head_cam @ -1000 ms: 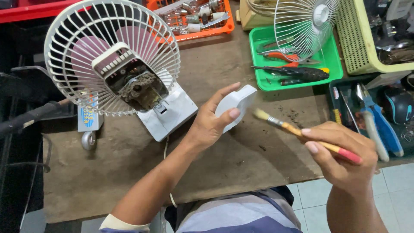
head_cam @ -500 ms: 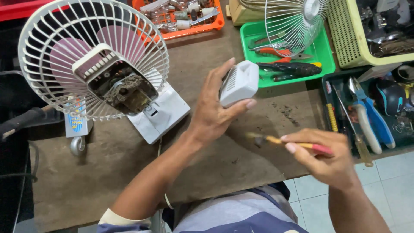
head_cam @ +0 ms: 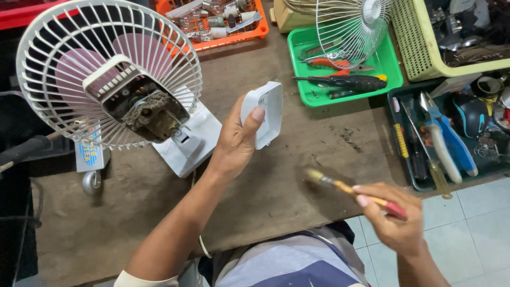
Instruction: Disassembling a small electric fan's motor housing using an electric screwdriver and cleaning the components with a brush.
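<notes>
left hand (head_cam: 236, 143) clamped on white cover (head_cam: 264, 112) | right hand (head_cam: 390, 223) gripping brush (head_cam: 345, 188) | risk: fingertip hold, cover may slip onto tabletop (head_cam: 276, 186)

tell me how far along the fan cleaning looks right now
Done: the white motor cover is off the fan, held in the left hand. In hand: the right hand holds a paintbrush clear of it. Left: the exposed motor looks caked in dust, and the front grille lies apart.
</notes>
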